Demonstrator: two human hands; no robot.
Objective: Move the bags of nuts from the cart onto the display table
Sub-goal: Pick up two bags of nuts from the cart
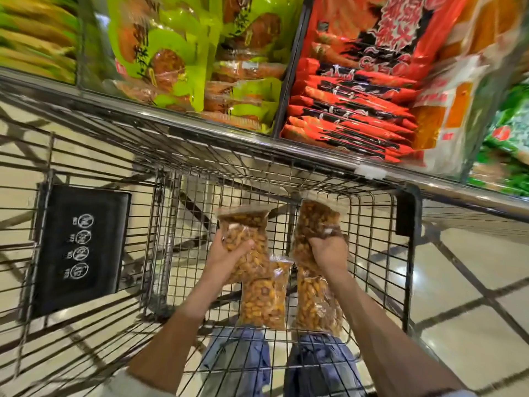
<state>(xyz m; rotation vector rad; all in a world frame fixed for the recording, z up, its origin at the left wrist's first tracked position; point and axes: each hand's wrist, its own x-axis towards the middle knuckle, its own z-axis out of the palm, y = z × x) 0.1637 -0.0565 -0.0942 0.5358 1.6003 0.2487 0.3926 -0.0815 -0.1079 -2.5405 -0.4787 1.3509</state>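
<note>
Clear plastic bags packed with golden nuts look soft and shifting, moderately weighty and slick, best taken round the middle as seen. Left hand (229,250) grips one bag (246,239) and right hand (329,247) clutches another (315,222), both raised within the cart (160,213). Two more bags (264,299) lie on its floor, below the stocked worktop (257,141).

Under me I see a glossy cream tiled floor (446,285) crossed by dark lines, catching the overhead light. Up ahead, green snack packets (160,50) and red packets (352,110) crowd a display behind a metal rail (200,121), all slightly blurred.
</note>
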